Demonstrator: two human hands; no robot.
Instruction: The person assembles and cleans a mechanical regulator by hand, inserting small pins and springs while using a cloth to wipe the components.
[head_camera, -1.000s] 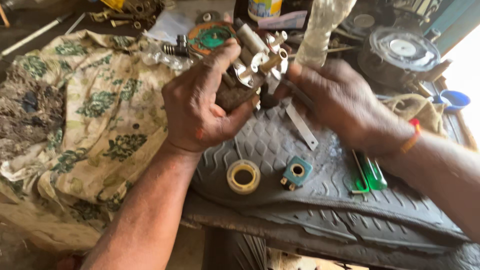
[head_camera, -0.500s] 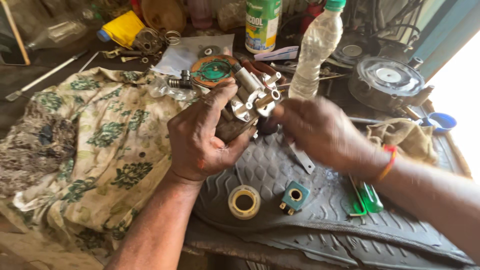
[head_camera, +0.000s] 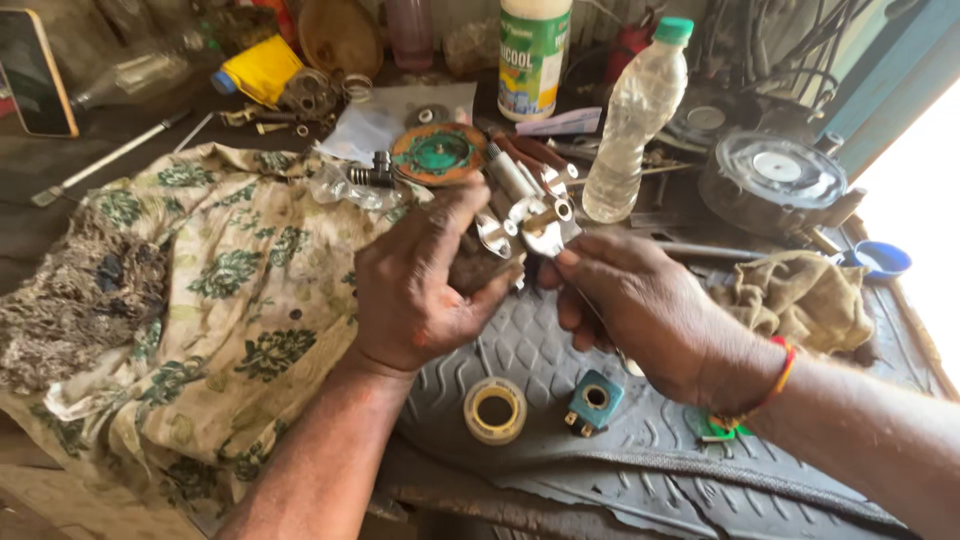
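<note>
Two hands, left (head_camera: 415, 285) and right (head_camera: 650, 315), are showing. Two bottles are standing behind: one clear (head_camera: 630, 130), one white (head_camera: 533, 55). One tape roll (head_camera: 494, 410), one blue coil (head_camera: 592, 400) and one flowered cloth (head_camera: 220, 290) are lying here.

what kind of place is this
Probably a small repair workshop bench. The left hand grips a metal part while the right hand works on it, over a tyre piece used as a mat. An oily floral rag, a coil and loose screws lie about.

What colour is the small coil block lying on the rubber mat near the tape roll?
Teal blue, seen in the head view: the coil block lies on the mat beside the tape roll.
</note>
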